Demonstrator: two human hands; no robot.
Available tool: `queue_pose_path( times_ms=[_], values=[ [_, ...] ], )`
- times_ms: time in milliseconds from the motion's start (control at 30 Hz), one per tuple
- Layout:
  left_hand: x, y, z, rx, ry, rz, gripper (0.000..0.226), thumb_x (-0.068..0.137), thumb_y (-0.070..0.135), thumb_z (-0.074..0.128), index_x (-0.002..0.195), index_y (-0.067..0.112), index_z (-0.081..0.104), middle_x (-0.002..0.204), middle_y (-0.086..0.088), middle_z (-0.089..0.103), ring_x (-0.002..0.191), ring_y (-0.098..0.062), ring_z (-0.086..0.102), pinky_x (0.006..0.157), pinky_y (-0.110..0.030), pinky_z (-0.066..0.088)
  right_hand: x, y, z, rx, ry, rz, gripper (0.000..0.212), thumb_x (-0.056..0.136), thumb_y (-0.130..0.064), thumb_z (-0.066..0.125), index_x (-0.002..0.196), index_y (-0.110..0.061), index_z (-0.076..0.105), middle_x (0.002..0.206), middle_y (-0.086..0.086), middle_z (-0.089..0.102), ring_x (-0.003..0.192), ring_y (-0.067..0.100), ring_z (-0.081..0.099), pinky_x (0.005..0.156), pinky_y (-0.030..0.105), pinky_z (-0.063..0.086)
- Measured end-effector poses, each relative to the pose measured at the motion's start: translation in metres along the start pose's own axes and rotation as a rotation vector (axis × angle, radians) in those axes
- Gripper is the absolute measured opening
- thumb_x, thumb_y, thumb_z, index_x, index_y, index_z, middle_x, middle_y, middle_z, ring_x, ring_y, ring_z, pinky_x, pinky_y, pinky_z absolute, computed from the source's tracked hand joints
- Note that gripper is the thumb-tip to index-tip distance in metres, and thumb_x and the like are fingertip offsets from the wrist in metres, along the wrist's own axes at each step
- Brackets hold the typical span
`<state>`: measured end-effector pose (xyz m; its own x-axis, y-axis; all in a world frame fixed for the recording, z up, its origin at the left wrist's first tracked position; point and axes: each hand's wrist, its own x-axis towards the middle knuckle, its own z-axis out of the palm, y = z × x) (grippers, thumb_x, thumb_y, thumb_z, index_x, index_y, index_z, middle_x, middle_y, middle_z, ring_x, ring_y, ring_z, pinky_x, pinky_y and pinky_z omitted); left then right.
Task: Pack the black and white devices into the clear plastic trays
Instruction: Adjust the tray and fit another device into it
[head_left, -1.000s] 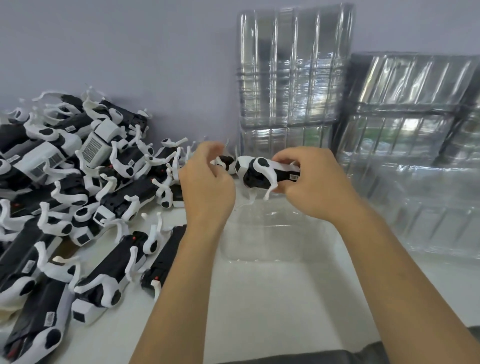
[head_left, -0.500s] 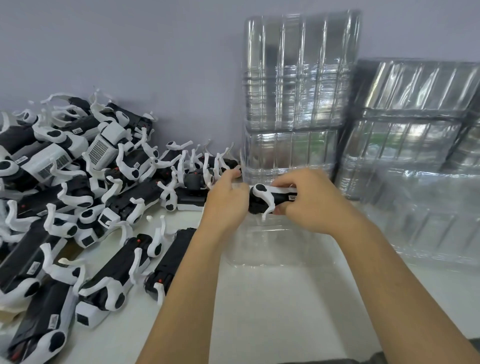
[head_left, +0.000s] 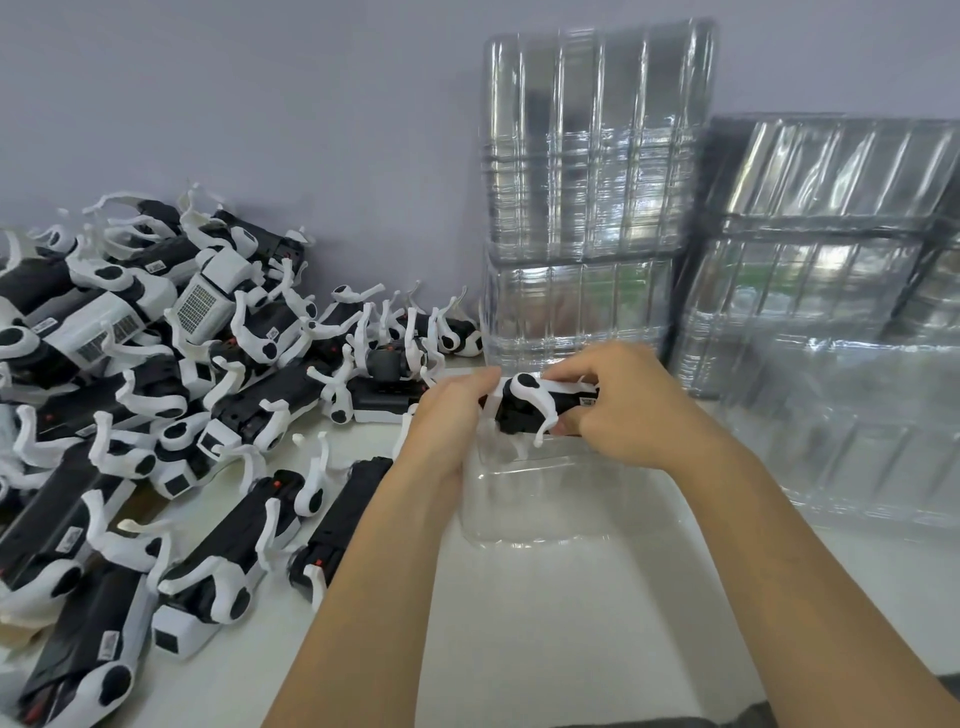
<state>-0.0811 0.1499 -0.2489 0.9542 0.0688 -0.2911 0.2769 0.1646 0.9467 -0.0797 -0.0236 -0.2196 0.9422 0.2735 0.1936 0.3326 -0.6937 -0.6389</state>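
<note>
Both my hands hold one black and white device (head_left: 535, 410) lying crosswise at the table's middle, just above the far end of a clear plastic tray (head_left: 540, 504) that lies flat on the white table. My left hand (head_left: 449, 415) grips its left end, and my right hand (head_left: 623, 402) pinches its right end with curled fingers. White curved arms of the device hang down toward the tray. A large heap of the same black and white devices (head_left: 156, 405) covers the left side of the table.
Stacks of clear trays (head_left: 592, 156) stand upright against the grey wall behind my hands. More clear trays (head_left: 841, 312) lean and pile at the right. The white table (head_left: 545, 623) stretches toward me between my forearms.
My hands have lowered the device toward the tray. My left hand, apart from it a second ago, has closed on its left end.
</note>
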Motion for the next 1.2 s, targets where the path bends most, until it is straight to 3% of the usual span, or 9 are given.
queue_pose_path(
  times_ms=[233, 367, 467, 733, 833, 967, 1067, 1133, 1200],
  values=[
    [0.008, -0.006, -0.001, -0.002, 0.067, 0.05, 0.034, 0.082, 0.036, 0.067, 0.111, 0.018, 0.068, 0.101, -0.004, 0.074, 0.093, -0.025, 0.072, 0.079, -0.043, 0.058, 0.0, 0.0, 0.002, -0.007, -0.003, 0.007, 0.023, 0.074, -0.009, 0.082, 0.089, -0.026, 0.079, 0.082, -0.004, 0.07, 0.082, 0.019, 0.063, 0.076, 0.04, 0.057],
    [0.01, -0.006, -0.001, -0.004, 0.081, 0.059, 0.038, 0.078, 0.031, 0.067, 0.112, 0.014, 0.068, 0.093, -0.005, 0.073, 0.084, -0.023, 0.071, 0.066, -0.035, 0.054, 0.001, 0.001, 0.004, -0.016, -0.006, 0.001, 0.022, 0.074, -0.01, 0.083, 0.091, -0.025, 0.079, 0.082, 0.0, 0.07, 0.084, 0.023, 0.063, 0.078, 0.043, 0.057],
    [0.01, -0.006, -0.001, 0.005, 0.075, 0.071, 0.027, 0.087, 0.022, 0.064, 0.111, 0.012, 0.067, 0.086, -0.003, 0.071, 0.075, -0.019, 0.069, 0.06, -0.031, 0.052, 0.001, 0.002, 0.004, -0.006, -0.008, 0.003, 0.023, 0.075, -0.009, 0.083, 0.091, -0.025, 0.079, 0.083, 0.0, 0.07, 0.083, 0.023, 0.064, 0.078, 0.043, 0.058],
    [0.012, -0.007, -0.002, 0.106, 0.074, 0.109, 0.018, 0.096, 0.019, 0.057, 0.11, 0.011, 0.065, 0.098, -0.004, 0.069, 0.087, -0.02, 0.067, 0.067, -0.032, 0.052, 0.002, 0.002, 0.006, -0.043, -0.002, -0.005, 0.02, 0.074, -0.008, 0.083, 0.088, -0.022, 0.078, 0.082, 0.003, 0.068, 0.082, 0.026, 0.062, 0.077, 0.046, 0.057],
    [0.008, -0.005, -0.001, 0.086, 0.072, 0.108, 0.019, 0.095, 0.019, 0.058, 0.111, 0.011, 0.066, 0.103, -0.007, 0.07, 0.094, -0.024, 0.068, 0.079, -0.039, 0.057, 0.003, 0.002, 0.006, -0.053, 0.003, -0.008, 0.019, 0.074, -0.007, 0.082, 0.088, -0.02, 0.078, 0.083, 0.006, 0.068, 0.083, 0.029, 0.061, 0.077, 0.047, 0.057],
    [-0.002, -0.001, -0.002, -0.044, -0.096, 0.082, 0.015, 0.078, 0.014, 0.061, 0.072, 0.017, 0.073, 0.077, -0.006, 0.068, 0.072, -0.025, 0.066, 0.07, -0.039, 0.054, 0.002, 0.002, 0.005, -0.032, 0.012, -0.004, 0.022, 0.075, -0.005, 0.08, 0.088, -0.023, 0.078, 0.082, 0.001, 0.068, 0.082, 0.024, 0.063, 0.075, 0.043, 0.058],
    [-0.005, 0.0, -0.003, -0.043, -0.132, 0.083, 0.019, 0.072, 0.017, 0.06, 0.059, 0.023, 0.073, 0.073, -0.005, 0.068, 0.068, -0.024, 0.065, 0.069, -0.039, 0.053, 0.001, 0.002, 0.005, -0.024, 0.013, -0.006, 0.023, 0.075, -0.006, 0.081, 0.088, -0.026, 0.078, 0.079, -0.004, 0.067, 0.079, 0.019, 0.062, 0.072, 0.039, 0.057],
    [-0.001, -0.001, -0.003, -0.048, -0.058, 0.096, 0.011, 0.072, 0.017, 0.061, 0.07, 0.02, 0.072, 0.081, -0.009, 0.066, 0.076, -0.026, 0.063, 0.075, -0.042, 0.052, 0.001, 0.002, 0.006, -0.034, 0.01, 0.0, 0.023, 0.074, -0.008, 0.083, 0.089, -0.026, 0.079, 0.08, -0.003, 0.066, 0.079, 0.02, 0.061, 0.072, 0.038, 0.056],
    [0.005, -0.004, -0.003, -0.012, 0.018, 0.092, 0.016, 0.083, 0.016, 0.063, 0.096, 0.013, 0.07, 0.082, -0.004, 0.071, 0.073, -0.022, 0.068, 0.071, -0.039, 0.056, 0.002, 0.002, 0.007, -0.063, 0.01, 0.003, 0.019, 0.074, -0.009, 0.082, 0.088, -0.023, 0.078, 0.08, 0.001, 0.065, 0.079, 0.023, 0.06, 0.07, 0.04, 0.055]
  ],
)
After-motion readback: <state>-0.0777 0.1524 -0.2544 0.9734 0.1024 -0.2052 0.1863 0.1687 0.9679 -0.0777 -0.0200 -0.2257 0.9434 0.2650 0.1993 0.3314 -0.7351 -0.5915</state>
